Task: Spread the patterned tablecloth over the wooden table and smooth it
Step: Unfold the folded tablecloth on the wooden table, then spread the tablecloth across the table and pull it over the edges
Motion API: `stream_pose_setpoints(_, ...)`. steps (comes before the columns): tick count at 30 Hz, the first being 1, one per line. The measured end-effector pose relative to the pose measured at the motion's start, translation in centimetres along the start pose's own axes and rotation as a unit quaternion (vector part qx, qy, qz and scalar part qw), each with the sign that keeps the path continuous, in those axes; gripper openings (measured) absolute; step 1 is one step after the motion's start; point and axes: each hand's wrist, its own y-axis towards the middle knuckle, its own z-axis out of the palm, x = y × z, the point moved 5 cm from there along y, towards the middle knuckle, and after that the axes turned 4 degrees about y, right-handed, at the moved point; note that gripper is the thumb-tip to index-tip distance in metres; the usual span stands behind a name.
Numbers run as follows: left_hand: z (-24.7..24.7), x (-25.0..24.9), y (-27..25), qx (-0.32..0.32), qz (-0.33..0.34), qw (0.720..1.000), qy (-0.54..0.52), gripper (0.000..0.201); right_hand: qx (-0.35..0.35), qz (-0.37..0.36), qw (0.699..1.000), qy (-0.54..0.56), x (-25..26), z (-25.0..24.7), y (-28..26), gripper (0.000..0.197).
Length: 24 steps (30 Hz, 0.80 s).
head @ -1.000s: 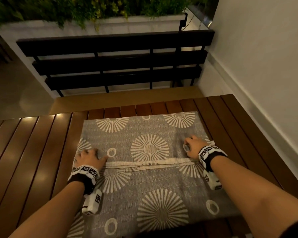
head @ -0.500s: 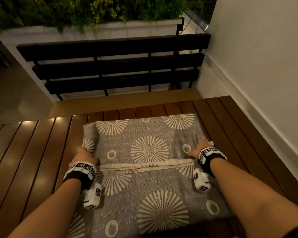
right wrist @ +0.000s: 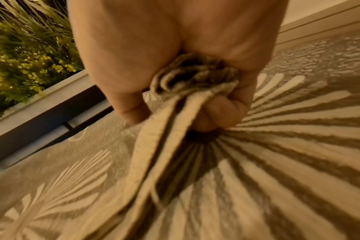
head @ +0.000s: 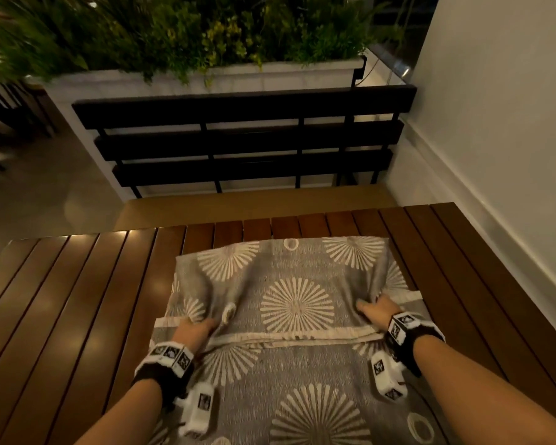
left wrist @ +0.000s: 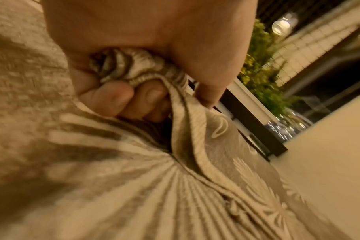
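A grey tablecloth (head: 296,309) with cream sunburst and ring patterns lies folded on the slatted wooden table (head: 77,300). Its top folded layer has a cream hem running across between my hands. My left hand (head: 195,329) grips the left end of that layer, with bunched cloth (left wrist: 134,68) held in curled fingers. My right hand (head: 377,308) grips the right end, a wad of fabric (right wrist: 195,78) squeezed in its fist. The layer is lifted and creased between both hands, and more tablecloth lies flat beneath, towards me.
A dark slatted bench (head: 247,139) stands beyond the table's far edge. Behind it is a white planter (head: 206,80) full of green plants. A pale wall (head: 495,123) runs close along the table's right side. Bare table slats extend to the left.
Both hands went from resting on the top layer to gripping its ends near the hem. The layer has risen and wrinkled, and the view has tilted up.
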Motion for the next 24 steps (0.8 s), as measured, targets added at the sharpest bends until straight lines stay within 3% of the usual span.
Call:
stream_pose_setpoints(3, 0.8, -0.4, -1.0, 0.087, 0.057, 0.986, 0.127, 0.036, 0.071, 0.02, 0.989, -0.128, 0.2, -1.1, -0.3, 0.033)
stream_pose_setpoints(6, 0.0, -2.2, 0.3, 0.2, 0.098, 0.922, 0.316, 0.043, 0.139, 0.047, 0.967, -0.207, 2.3, -2.7, 0.1, 0.029)
stream_pose_setpoints(7, -1.1, -3.0, 2.5, 0.2, 0.107, 0.907, 0.354, 0.052, 0.149, 0.034, 0.968, -0.2, 4.0, -3.2, 0.0, 0.024)
stream_pose_setpoints(8, -2.8, -4.7, 3.6, 0.187, 0.118, 0.915, 0.337, 0.066, 0.157, 0.018, 0.974, -0.161, 6.1, -3.7, -0.8, 0.02)
stream_pose_setpoints(9, -4.8, -6.7, 5.1, 0.162, 0.136, 0.943, 0.257, 0.075, 0.149, -0.009, 0.985, -0.091, 8.7, -4.4, -1.1, 0.025)
stream_pose_setpoints(10, -7.1, -9.6, 4.9, 0.13, 0.153, 0.974, 0.103, 0.073, 0.135, -0.052, 0.989, 0.032, 11.7, -5.2, -1.3, 0.029)
stream_pose_setpoints(11, -9.0, -12.6, 3.8, 0.12, 0.15, 0.974, -0.124, 0.064, 0.139, -0.085, 0.962, 0.217, 14.2, -5.8, -0.9, 0.028)
stream_pose_setpoints(12, -10.5, -15.0, 3.3, 0.132, 0.165, 0.916, -0.34, 0.06, 0.15, -0.109, 0.902, 0.389, 16.1, -6.4, -0.3, 0.033)
stream_pose_setpoints(13, -12.3, -17.6, 2.2, 0.137, 0.186, 0.837, -0.497, 0.064, 0.164, -0.126, 0.843, 0.496, 17.7, -6.9, 0.4, 0.046)
stream_pose_setpoints(14, -13.9, -19.8, 0.3, 0.137, 0.215, 0.783, -0.567, 0.071, 0.173, -0.142, 0.804, 0.551, 18.8, -7.4, 0.6, 0.06)
stream_pose_setpoints(15, -14.5, -20.7, -0.4, 0.134, 0.245, 0.757, -0.591, 0.075, 0.165, -0.161, 0.797, 0.558, 19.5, -7.6, 0.8, 0.068)
stream_pose_setpoints(16, -14.4, -21.2, -1.2, 0.136, 0.257, 0.758, -0.584, 0.075, 0.151, -0.176, 0.805, 0.547, 19.8, -7.7, 1.1, 0.069)
stream_pose_setpoints(17, -13.9, -20.9, -1.5, 0.133, 0.254, 0.777, -0.56, 0.073, 0.124, -0.185, 0.82, 0.528, 19.6, -7.7, 1.8, 0.066)
stream_pose_setpoints(20, -10.1, -17.9, -0.9, 0.1, 0.219, 0.905, -0.351, 0.056, 0.052, -0.174, 0.882, 0.435, 16.8, -6.2, 4.3, 0.051)
stream_pose_setpoints(22, -7.4, -15.2, -0.5, 0.086, 0.224, 0.96, -0.146, 0.056, 0.015, -0.174, 0.952, 0.251, 14.1, -4.8, 5.8, 0.036)
stream_pose_setpoints(24, -4.6, -12.3, 0.1, 0.095, 0.209, 0.973, 0.003, 0.059, 0.019, -0.197, 0.98, 0.017, 11.9, -3.1, 5.9, 0.028)
